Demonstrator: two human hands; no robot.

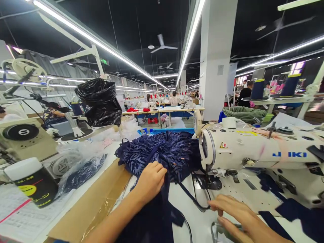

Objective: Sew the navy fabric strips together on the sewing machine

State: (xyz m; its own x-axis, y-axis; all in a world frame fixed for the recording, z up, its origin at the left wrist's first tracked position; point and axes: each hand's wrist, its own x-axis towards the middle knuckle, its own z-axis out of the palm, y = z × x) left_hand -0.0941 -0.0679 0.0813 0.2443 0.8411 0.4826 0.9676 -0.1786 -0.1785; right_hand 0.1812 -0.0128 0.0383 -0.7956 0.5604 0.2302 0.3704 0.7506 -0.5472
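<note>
My left hand (152, 179) is closed on navy fabric (149, 212), its fingers curled over the near side of a heaped bundle of patterned navy garments (162, 152). Plain dark cloth hangs from beneath that hand toward me. To the right, my right hand (235, 212) is open, fingers stretched forward and thumb apart. Its fingertips come close to a thin dark strap (194, 201) that loops over the white table; whether they touch it I cannot tell. Just beyond is the needle area of a white sewing machine (235, 148).
Navy fabric scraps (296, 209) lie at the right. On the left are a flattened cardboard piece (96, 199), a black cup with a white lid (32, 182), and a plastic-wrapped bundle (84, 172). A black plastic bag (101, 101) stands behind. Other people work farther back.
</note>
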